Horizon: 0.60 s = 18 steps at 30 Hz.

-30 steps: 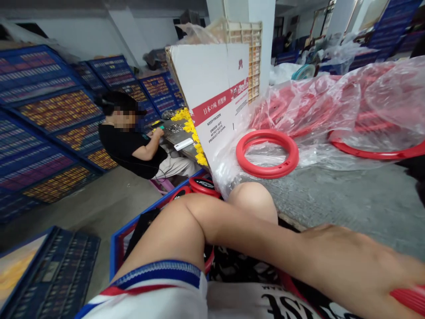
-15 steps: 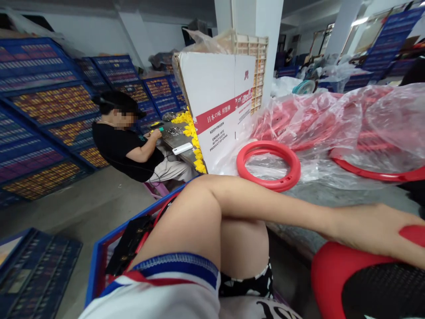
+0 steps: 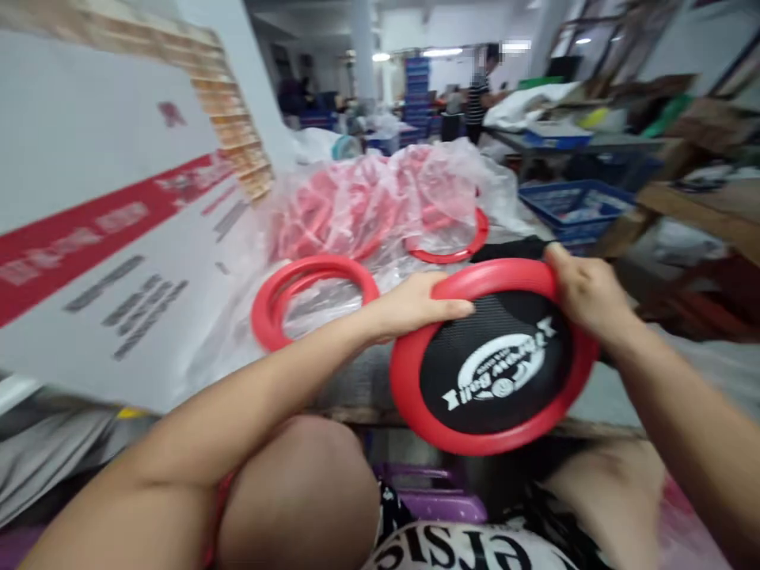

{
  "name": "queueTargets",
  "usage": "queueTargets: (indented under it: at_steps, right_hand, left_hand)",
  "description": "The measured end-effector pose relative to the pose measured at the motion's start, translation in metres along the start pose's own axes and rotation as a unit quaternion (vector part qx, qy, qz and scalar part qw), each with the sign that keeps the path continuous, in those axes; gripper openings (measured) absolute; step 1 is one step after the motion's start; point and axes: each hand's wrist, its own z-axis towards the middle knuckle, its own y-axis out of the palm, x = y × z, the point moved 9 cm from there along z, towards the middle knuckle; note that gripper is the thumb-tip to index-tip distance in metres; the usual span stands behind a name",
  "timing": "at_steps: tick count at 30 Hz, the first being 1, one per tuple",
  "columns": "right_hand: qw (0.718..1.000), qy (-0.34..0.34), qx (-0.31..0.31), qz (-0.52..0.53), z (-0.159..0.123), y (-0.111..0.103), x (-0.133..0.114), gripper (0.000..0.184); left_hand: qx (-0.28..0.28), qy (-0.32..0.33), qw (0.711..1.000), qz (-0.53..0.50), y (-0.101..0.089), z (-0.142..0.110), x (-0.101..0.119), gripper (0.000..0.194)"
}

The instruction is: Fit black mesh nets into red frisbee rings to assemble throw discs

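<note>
I hold a round red disc [image 3: 492, 360] with a black mesh centre and white lettering, tilted toward me above my lap. My left hand [image 3: 416, 305] grips its upper left rim, fingers lying over the red edge. My right hand [image 3: 585, 293] clasps the upper right rim, fingers curled round it. Just behind the disc, a loose red ring [image 3: 312, 297] lies on the grey table [image 3: 350, 380] at the left.
A clear plastic bag of red rings [image 3: 380, 202] sits behind on the table. A large white carton with a red stripe [image 3: 100, 229] stands close on the left. A blue crate [image 3: 573, 202] and benches are at the right; a person stands far back.
My view has swung right, away from the seated co-worker and blue crates. The disc, low at the right before, is now up in front of me with both hands on its rim.
</note>
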Motion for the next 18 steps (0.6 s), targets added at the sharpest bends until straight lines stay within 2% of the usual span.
queueTargets:
  at_steps: [3, 5, 8, 10, 12, 14, 16, 18]
  right_hand:
    - [0.998, 0.035, 0.014, 0.045, 0.015, 0.005, 0.017, 0.073]
    - [0.994, 0.063, 0.017, 0.093, 0.020, 0.018, 0.030, 0.075]
    - [0.976, 0.104, -0.031, 0.191, 0.018, 0.044, 0.047, 0.077]
    - [0.958, 0.115, -0.079, 0.250, 0.014, 0.054, 0.046, 0.077]
    - [0.949, 0.090, -0.119, 0.277, 0.015, 0.053, 0.027, 0.076]
    - [0.952, 0.024, -0.157, 0.262, 0.018, 0.046, -0.007, 0.074]
    - [0.960, -0.054, -0.193, 0.198, 0.020, 0.041, -0.041, 0.069]
    - [0.971, -0.095, -0.189, 0.112, 0.021, 0.038, -0.058, 0.066]
  left_hand:
    - [0.056, -0.021, 0.996, -0.074, -0.015, 0.003, -0.030, 0.053]
    - [0.104, -0.031, 0.990, -0.087, -0.023, -0.001, -0.047, 0.052]
    - [0.148, -0.025, 0.986, -0.068, -0.031, -0.005, -0.055, 0.047]
    - [0.155, -0.027, 0.986, -0.051, -0.033, -0.006, -0.052, 0.044]
    - [0.144, -0.048, 0.988, -0.029, -0.031, -0.005, -0.048, 0.041]
    - [0.114, -0.064, 0.991, -0.005, -0.024, -0.002, -0.043, 0.040]
    - [0.085, -0.059, 0.995, 0.009, -0.016, 0.002, -0.037, 0.042]
    - [0.075, -0.038, 0.996, 0.003, -0.014, 0.006, -0.033, 0.046]
